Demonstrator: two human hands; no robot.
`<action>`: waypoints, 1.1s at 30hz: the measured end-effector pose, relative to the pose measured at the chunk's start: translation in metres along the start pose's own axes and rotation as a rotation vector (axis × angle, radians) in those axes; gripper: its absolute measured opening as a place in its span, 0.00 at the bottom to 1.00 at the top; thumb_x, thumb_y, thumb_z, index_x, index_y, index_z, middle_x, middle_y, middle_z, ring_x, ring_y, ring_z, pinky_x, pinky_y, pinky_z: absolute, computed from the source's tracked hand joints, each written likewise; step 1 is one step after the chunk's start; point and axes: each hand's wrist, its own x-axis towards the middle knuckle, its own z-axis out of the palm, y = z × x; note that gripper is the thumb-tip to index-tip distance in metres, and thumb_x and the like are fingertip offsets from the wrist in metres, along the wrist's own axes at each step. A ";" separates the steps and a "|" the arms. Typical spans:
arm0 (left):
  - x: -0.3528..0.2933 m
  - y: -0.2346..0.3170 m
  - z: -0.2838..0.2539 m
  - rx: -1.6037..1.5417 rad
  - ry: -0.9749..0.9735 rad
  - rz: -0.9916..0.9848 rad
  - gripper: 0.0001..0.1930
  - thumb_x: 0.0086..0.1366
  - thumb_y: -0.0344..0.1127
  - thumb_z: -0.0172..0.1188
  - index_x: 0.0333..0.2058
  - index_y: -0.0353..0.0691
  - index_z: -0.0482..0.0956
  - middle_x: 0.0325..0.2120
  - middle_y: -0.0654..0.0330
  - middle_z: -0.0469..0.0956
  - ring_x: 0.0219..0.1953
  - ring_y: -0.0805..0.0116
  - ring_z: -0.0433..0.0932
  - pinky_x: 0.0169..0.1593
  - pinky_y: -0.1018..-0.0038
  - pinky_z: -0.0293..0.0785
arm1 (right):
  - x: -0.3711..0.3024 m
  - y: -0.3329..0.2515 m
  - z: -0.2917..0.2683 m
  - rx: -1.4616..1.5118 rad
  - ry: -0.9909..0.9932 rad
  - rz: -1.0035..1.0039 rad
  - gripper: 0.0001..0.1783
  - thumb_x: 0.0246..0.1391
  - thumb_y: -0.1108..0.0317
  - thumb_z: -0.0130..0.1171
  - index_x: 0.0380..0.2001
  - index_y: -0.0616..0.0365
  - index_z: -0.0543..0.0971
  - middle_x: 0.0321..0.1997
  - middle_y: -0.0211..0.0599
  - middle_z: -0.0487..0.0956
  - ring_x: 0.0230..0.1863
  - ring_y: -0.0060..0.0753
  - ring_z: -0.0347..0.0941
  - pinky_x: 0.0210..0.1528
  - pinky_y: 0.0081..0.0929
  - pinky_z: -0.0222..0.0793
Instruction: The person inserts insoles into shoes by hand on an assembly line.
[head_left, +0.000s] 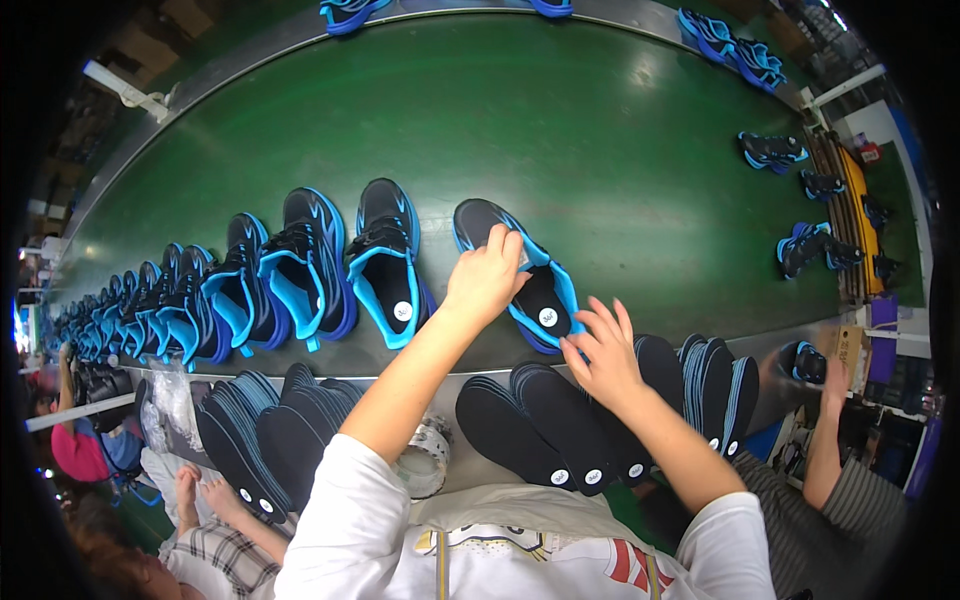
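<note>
A black and bright-blue sneaker [482, 218] lies on the green belt in front of me, toe pointing away and to the left. My left hand [488, 272] is closed on the tongue at its opening. Inside, a dark insole [541, 298] shows a round white sticker at the heel. My right hand [605, 352] is beside the sneaker's heel, fingers apart, with thumb and fingertips at the blue collar. Just left stands another sneaker [383, 215] of the same kind, also with a stickered insole.
A long row of sneakers [312, 225] runs away to the left on the green belt [620, 150]. Stacks of black insoles [500, 425] line the metal ledge near me, beside a tape roll [424, 460]. More sneakers [772, 150] lie at right. Co-workers sit on both sides.
</note>
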 end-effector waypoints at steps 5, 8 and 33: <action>-0.030 0.030 -0.011 0.011 0.162 0.185 0.20 0.42 0.32 0.64 0.34 0.36 0.67 0.35 0.54 0.70 0.21 0.60 0.73 0.23 0.72 0.69 | -0.067 -0.011 0.019 0.292 0.014 0.326 0.12 0.45 0.65 0.59 0.33 0.61 0.77 0.44 0.52 0.71 0.49 0.52 0.65 0.54 0.47 0.54; -0.042 0.040 -0.015 0.045 0.239 0.241 0.18 0.42 0.31 0.64 0.33 0.37 0.69 0.34 0.54 0.71 0.20 0.64 0.72 0.23 0.75 0.67 | -0.082 -0.012 0.025 0.333 0.067 0.345 0.12 0.45 0.66 0.59 0.33 0.60 0.77 0.43 0.52 0.73 0.45 0.49 0.69 0.51 0.42 0.60; -0.129 0.031 -0.106 -1.709 0.067 -0.673 0.08 0.49 0.28 0.45 0.15 0.43 0.58 0.12 0.62 0.61 0.12 0.73 0.56 0.16 0.78 0.55 | -0.009 -0.109 -0.193 0.500 0.577 -0.630 0.13 0.40 0.71 0.56 0.34 0.51 0.72 0.31 0.37 0.75 0.32 0.35 0.71 0.34 0.31 0.68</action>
